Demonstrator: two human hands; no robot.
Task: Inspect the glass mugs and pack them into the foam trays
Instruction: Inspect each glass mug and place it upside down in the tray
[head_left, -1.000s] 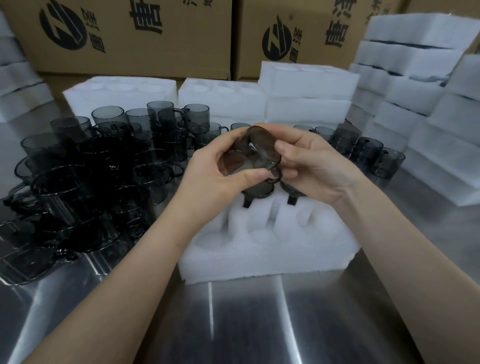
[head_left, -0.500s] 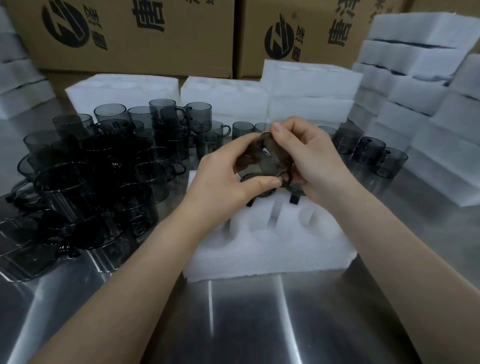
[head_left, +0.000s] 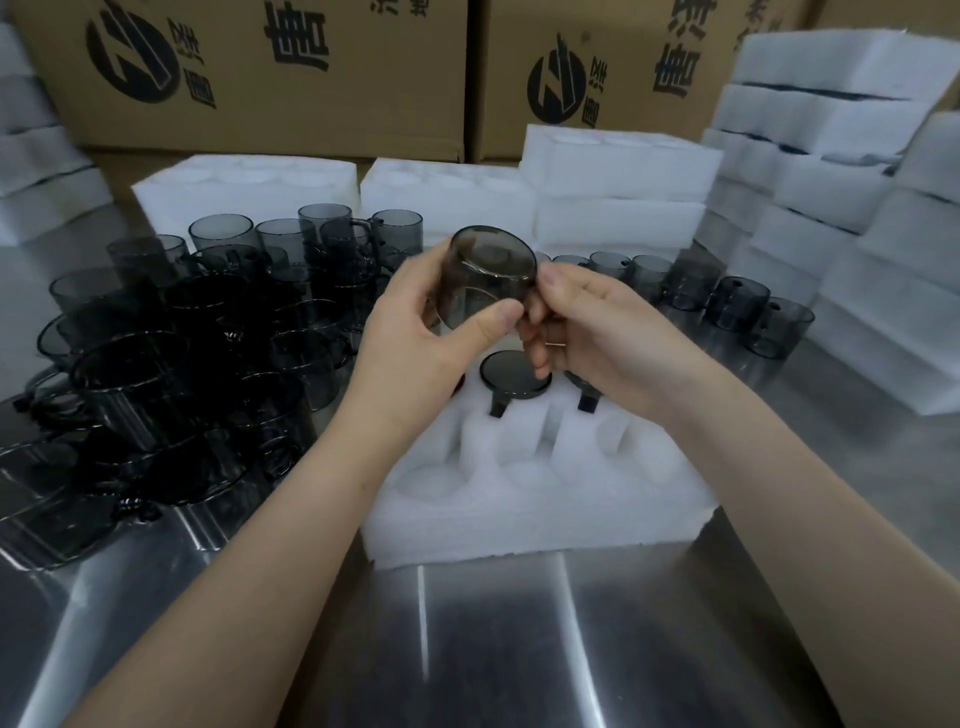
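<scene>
A smoky grey glass mug is held upside down above the white foam tray, its flat base tilted up toward me. My left hand grips its wall, thumb across the front. My right hand pinches its right side, where the handle lies hidden behind the fingers. Two mugs sit inverted in the tray's far pockets: one base shows plainly, the other is mostly covered by my right hand. The tray's near pockets hold nothing.
Many loose grey mugs crowd the steel table at left, and a row of mugs stands at right. Foam trays are stacked behind and at the right. Cardboard boxes form the back wall.
Both hands have turned the mug from lying on its side to base-up and lifted it slightly; the packed mug beneath it is now uncovered.
</scene>
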